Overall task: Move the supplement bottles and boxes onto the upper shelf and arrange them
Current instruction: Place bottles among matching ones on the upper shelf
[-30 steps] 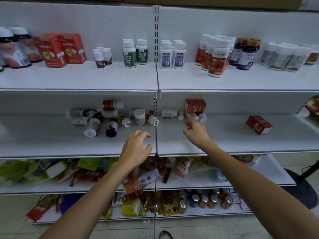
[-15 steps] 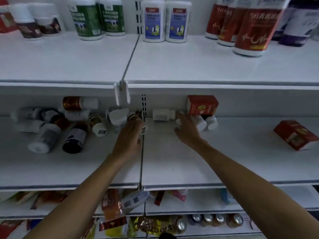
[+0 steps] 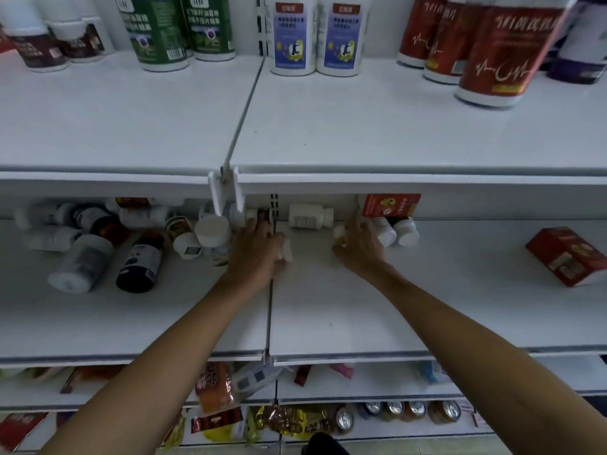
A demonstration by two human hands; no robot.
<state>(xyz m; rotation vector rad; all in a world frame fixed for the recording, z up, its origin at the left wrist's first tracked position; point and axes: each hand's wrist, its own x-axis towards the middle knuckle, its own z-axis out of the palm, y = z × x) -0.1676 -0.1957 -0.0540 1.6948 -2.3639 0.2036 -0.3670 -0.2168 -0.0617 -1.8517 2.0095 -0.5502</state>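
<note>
The pick-up looks to be in hand: low on the middle shelf point(image 3: 328, 307), the left hand point(image 3: 258, 254) curls its fingers over a white-ended bottle point(image 3: 285, 255) that pokes out at its right edge. The right hand point(image 3: 359, 249) closes round a pale-capped bottle point(image 3: 339, 232). Next, both need lifting clear of the lip and standing upright on the upper shelf point(image 3: 361, 133).

Head camera looks down, close to shelves point(image 3: 394, 142).
</note>
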